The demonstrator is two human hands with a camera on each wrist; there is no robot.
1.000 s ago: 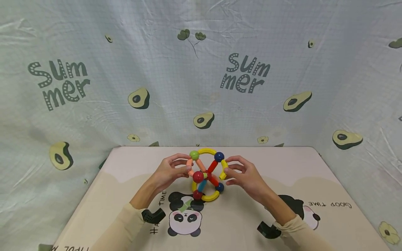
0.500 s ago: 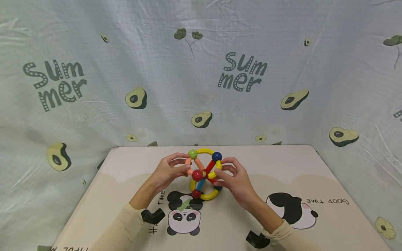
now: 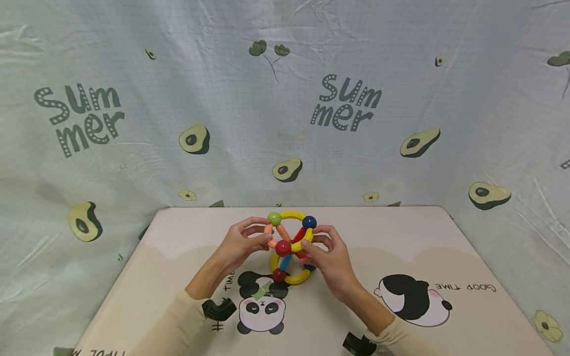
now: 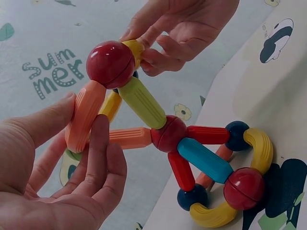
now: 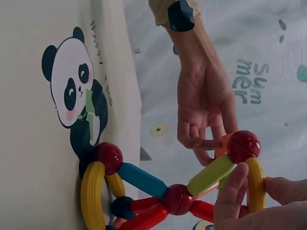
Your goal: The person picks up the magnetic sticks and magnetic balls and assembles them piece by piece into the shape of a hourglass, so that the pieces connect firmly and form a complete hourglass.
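Observation:
A toy of magnetic balls and rods stands on the table, narrow at a central red ball (image 4: 169, 133), with a ring above and below. My left hand (image 3: 242, 242) pinches an orange curved rod (image 4: 85, 115) on the upper ring's left. On the right, my right hand (image 3: 329, 254) pinches a yellow curved rod (image 5: 256, 184) between thumb and fingers. That rod spans from a dark blue ball (image 3: 309, 222) to the upper red ball (image 4: 111, 64), its end right at the ball. A green ball (image 3: 274, 219) sits at the ring's far left. The lower ring has yellow curved rods (image 4: 259, 148).
The pale table (image 3: 178, 277) carries printed pandas (image 3: 261, 314) and lettering. Behind it hangs a cloth (image 3: 240, 109) printed with avocados. A black wrist device (image 3: 219, 309) is on each forearm.
My right hand has moved left with the yellow curved rod, whose loose end has swung in to the upper red ball. The left hand has kept its grip on the orange rod.

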